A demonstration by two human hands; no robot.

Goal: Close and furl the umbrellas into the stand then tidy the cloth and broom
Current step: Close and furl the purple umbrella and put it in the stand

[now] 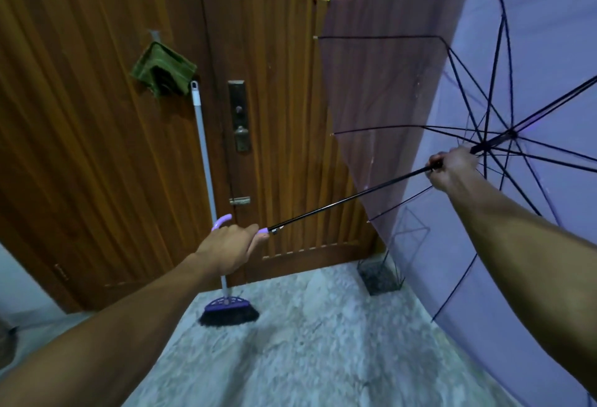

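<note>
The open, translucent purple umbrella with black ribs (420, 90) spreads out to the person's right, its black shaft running slantwise between the two hands; the left hand (226, 247) is curled round the lilac hooked handle, and the right hand (452, 167) grips the shaft up near the ribs. Behind stands a brown wooden door (97, 116), a folded green cloth (163, 71) hanging on it and a grey-handled purple broom (226, 308) leaning against it; a dark wire stand (379, 274) sits on the pale speckled floor (307, 342) by the corner.
</note>
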